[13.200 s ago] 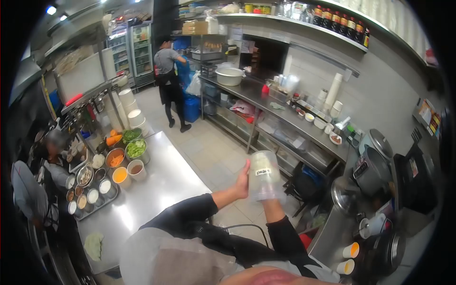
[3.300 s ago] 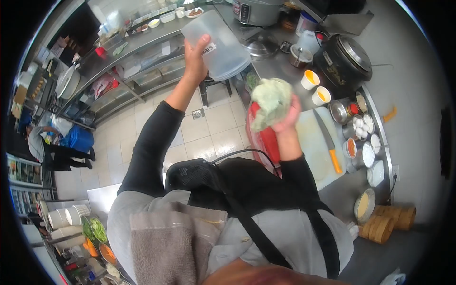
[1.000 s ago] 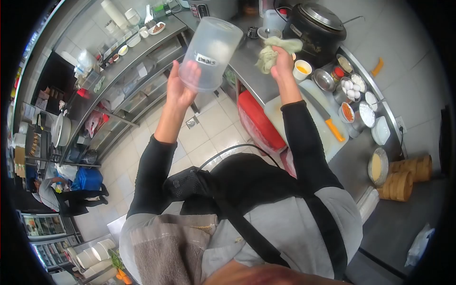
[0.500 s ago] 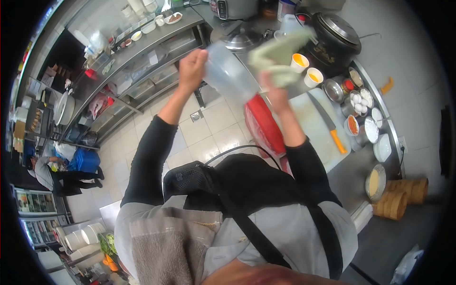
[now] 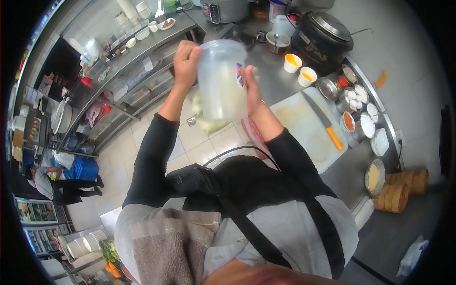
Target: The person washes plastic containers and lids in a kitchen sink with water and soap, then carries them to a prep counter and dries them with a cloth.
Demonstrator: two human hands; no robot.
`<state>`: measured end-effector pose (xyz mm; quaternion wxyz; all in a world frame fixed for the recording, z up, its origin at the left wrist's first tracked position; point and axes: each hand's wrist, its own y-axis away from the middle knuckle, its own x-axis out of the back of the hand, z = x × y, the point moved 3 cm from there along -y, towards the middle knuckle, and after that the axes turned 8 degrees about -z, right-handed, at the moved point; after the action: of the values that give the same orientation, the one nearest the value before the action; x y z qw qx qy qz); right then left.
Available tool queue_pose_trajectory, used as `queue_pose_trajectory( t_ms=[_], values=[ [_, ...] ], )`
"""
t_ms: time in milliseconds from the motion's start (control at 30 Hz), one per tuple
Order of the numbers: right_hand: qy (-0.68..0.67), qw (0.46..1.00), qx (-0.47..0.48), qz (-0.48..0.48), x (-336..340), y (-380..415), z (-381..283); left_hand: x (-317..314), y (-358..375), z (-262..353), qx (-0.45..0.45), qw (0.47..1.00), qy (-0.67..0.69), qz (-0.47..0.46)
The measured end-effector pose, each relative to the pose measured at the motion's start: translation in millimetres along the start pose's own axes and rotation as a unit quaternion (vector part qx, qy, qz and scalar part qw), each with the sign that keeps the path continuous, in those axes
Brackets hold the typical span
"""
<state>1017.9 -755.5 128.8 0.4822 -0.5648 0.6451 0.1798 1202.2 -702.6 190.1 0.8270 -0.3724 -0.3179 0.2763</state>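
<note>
I hold a tall clear plastic container [image 5: 219, 80] up in front of my chest, tilted a little. My left hand [image 5: 186, 59] grips its upper left side near the rim. My right hand [image 5: 250, 88] presses against its right wall, beside a small label. A pale green cloth [image 5: 207, 121] hangs from below the container and shows through its wall; I cannot tell exactly how the right hand holds it.
A white cutting board [image 5: 308, 128] with an orange-handled knife [image 5: 324, 122] lies on the steel counter to my right. Beyond it stand two cups of orange sauce [image 5: 299, 69], small metal bowls [image 5: 354, 107], a black rice cooker [image 5: 323, 33] and bamboo steamers [image 5: 401, 187]. A person bends at far left [image 5: 52, 178].
The container has swung upright and nearer to me. The cloth, held up above the counter half a second ago, is now low against the container with my right hand on the container's side.
</note>
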Motion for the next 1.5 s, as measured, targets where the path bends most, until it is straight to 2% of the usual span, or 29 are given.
queue_pose_trajectory(
  t_ms=[33, 100, 133, 200, 233, 300, 333, 433, 500, 533, 567, 600, 633, 667, 767, 800, 833, 900, 933, 967, 1033, 1100, 1167, 1233, 1267, 1333, 1367, 1433, 1500],
  values=[
    [0.034, 0.999, 0.005, -0.003, 10.6, 3.2, -1.4, -0.4, 7.6, -3.0, 0.118, 0.990, 0.078, -0.012],
    [0.259, 0.962, 0.052, 0.072, 38.8, 5.9, -13.0, -8.9, 29.0, 2.6, 0.337, 0.911, 0.234, -0.036],
    [0.368, 0.920, 0.074, 0.108, 45.6, 4.7, -19.9, -19.3, 37.7, 9.2, 0.289, 0.931, 0.202, -0.096],
    [0.320, 0.933, 0.115, 0.122, 46.5, 1.2, -16.6, -31.4, 46.7, 30.1, 0.187, 0.958, 0.155, -0.155],
    [0.295, 0.938, 0.133, 0.126, 45.7, -0.5, -13.7, -29.8, 51.5, 24.2, 0.203, 0.952, 0.182, -0.142],
    [0.495, 0.838, 0.097, 0.207, 46.8, 5.6, -30.0, -23.5, 52.4, 5.2, 0.225, 0.939, 0.233, -0.118],
    [0.585, 0.769, 0.080, 0.243, 46.7, 11.4, -42.4, -16.7, 53.7, 8.3, 0.182, 0.952, 0.206, -0.138],
    [0.262, 0.942, 0.150, 0.148, 22.0, 21.4, -77.5, 3.7, 57.9, 20.7, 0.087, 0.968, 0.116, -0.207],
    [0.507, 0.849, 0.033, 0.143, -16.1, 20.6, -81.7, 6.6, 55.1, 34.0, 0.069, 0.958, 0.058, -0.273],
    [0.631, 0.767, 0.053, 0.102, -17.9, 18.3, -79.3, 1.7, 51.7, 45.4, 0.066, 0.946, 0.041, -0.313],
    [0.739, 0.664, 0.087, 0.074, -19.5, 16.2, -77.0, -4.3, 47.5, 53.2, 0.064, 0.939, 0.064, -0.331],
    [0.836, 0.517, 0.185, 0.003, -12.7, 6.8, -71.1, -9.9, 46.9, 59.7, 0.064, 0.931, 0.089, -0.349],
    [0.805, 0.588, 0.064, 0.037, -17.6, 4.5, -78.1, -15.8, 49.5, 62.2, 0.065, 0.922, 0.114, -0.364],
    [0.793, 0.601, 0.099, 0.000, -1.6, 4.4, -84.9, -20.8, 55.4, 57.8, 0.081, 0.916, 0.159, -0.360],
    [0.718, 0.674, 0.161, 0.064, 21.8, 21.5, -110.9, -27.7, 60.9, 55.0, 0.087, 0.914, 0.181, -0.353],
    [0.651, 0.723, 0.098, 0.210, 28.3, 33.4, -124.8, -27.5, 60.8, 51.3, 0.100, 0.909, 0.196, -0.353],
    [0.421, 0.903, 0.043, 0.079, 11.5, 46.9, -135.6, -28.4, 59.1, 49.0, 0.096, 0.908, 0.160, -0.375],
    [0.381, 0.922, -0.072, -0.016, -24.2, 75.7, -130.2, -34.5, 59.9, 46.5, 0.089, 0.898, 0.095, -0.420],
    [0.546, 0.833, -0.089, -0.015, -26.7, 85.2, -114.5, -39.8, 59.4, 48.8, 0.077, 0.897, 0.070, -0.430],
    [0.694, 0.712, -0.109, 0.001, -23.7, 89.5, -96.2, -49.2, 57.5, 55.2, 0.056, 0.892, 0.055, -0.445],
    [0.753, 0.606, -0.247, -0.062, -2.9, 95.8, -60.2, -85.1, 46.9, 75.6, -0.019, 0.871, 0.021, -0.490],
    [0.696, 0.711, -0.097, -0.006, 24.0, 116.7, -58.3, -108.1, 53.4, 66.2, -0.100, 0.873, -0.017, -0.476],
    [0.596, 0.784, -0.003, 0.175, 24.6, 169.0, -95.4, -131.9, 61.7, 45.5, -0.046, 0.888, 0.026, -0.457],
    [0.482, 0.810, 0.049, 0.330, 8.3, 233.0, -131.4, -156.9, 75.0, 28.3, 0.079, 0.883, 0.197, -0.419],
    [0.490, 0.756, 0.009, 0.434, -16.7, 264.2, -150.2, -176.3, 81.1, 18.6, 0.124, 0.874, 0.258, -0.392],
    [0.527, 0.714, 0.066, 0.456, -11.7, 321.3, -178.6, -223.9, 88.8, 12.7, 0.173, 0.848, 0.356, -0.353],
    [0.558, 0.673, 0.035, 0.483, -11.2, 336.6, -180.7, -249.0, 91.5, 15.7, 0.176, 0.835, 0.393, -0.343],
    [0.614, 0.587, -0.023, 0.527, -1.6, 356.2, -173.8, -296.0, 103.7, 10.8, 0.105, 0.887, 0.283, -0.350],
    [0.750, 0.475, -0.076, 0.454, 39.1, 364.2, -142.9, -331.8, 114.0, 25.0, 0.106, 0.873, 0.303, -0.368]
  ],
)
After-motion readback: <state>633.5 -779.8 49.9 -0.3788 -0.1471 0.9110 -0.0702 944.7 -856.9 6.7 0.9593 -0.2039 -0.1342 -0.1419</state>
